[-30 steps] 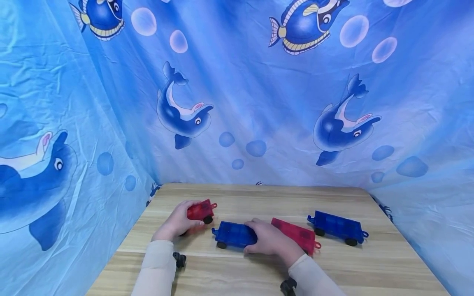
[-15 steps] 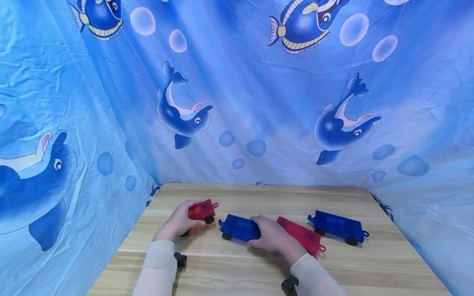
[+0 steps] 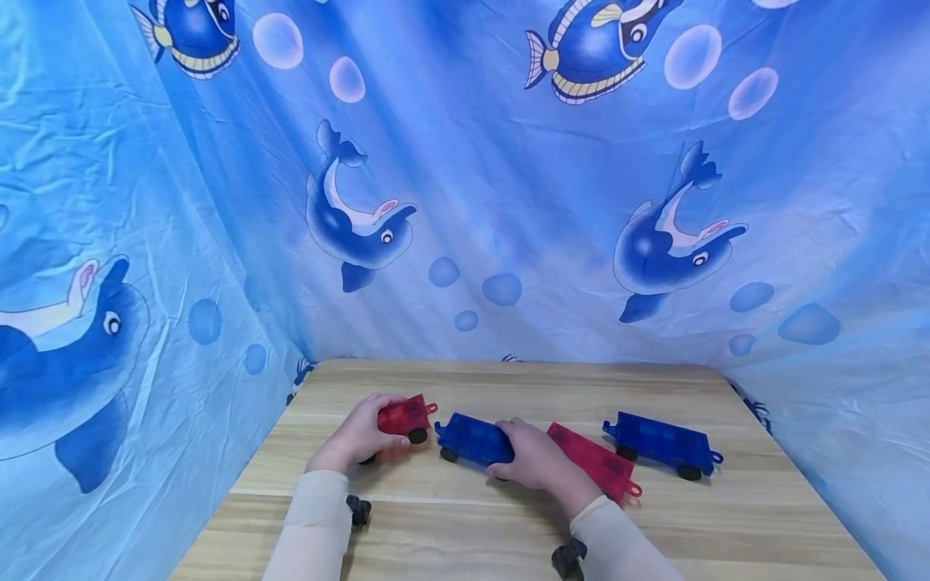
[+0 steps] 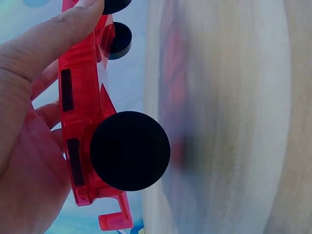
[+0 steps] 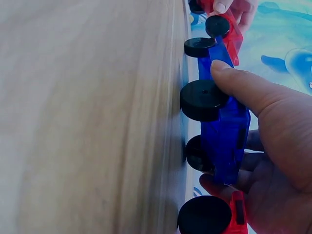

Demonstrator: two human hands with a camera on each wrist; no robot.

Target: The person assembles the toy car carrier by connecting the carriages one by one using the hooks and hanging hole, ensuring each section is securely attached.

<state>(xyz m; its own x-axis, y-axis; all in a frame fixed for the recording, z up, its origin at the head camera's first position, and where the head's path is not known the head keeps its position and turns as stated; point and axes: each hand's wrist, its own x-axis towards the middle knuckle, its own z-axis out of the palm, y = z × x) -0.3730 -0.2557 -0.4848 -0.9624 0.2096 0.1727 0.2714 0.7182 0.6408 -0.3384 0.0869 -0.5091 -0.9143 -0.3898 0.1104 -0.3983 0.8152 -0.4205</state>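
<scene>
Red car [image 3: 403,415], see-through and bright, is at the left of the wooden table [image 3: 465,524] in the head view, its body partly covered by the left hand [image 3: 363,436], which grips it between thumb and fingers; a small loop [image 3: 432,408] sticks out at its right end. Just beside that loop is the hook of the blue car [image 3: 472,438], a deep-coloured flatbed on black wheels, gripped at its right end by the right hand [image 3: 534,460]; whether hook and loop touch cannot be told. Partly behind the right hand, another red car [image 3: 596,461] lies aslant with its loop towards the near right, and further right another blue car [image 3: 659,442] stands with hook leftmost and loop rightmost. Pale sleeves [image 3: 308,524] cover the forearms, and a blue cloth [image 3: 545,218] printed with dolphins, fish and bubbles hangs behind. Left wrist view: the left thumb lies along the red car's near side, fingers behind; two dark rectangles mark the glossy side, above a bent hook and a large round black wheel [image 4: 130,151]. Right wrist view: the right thumb presses the blue car's near side, fingers on the far side, with the red car and left fingertips beyond.
</scene>
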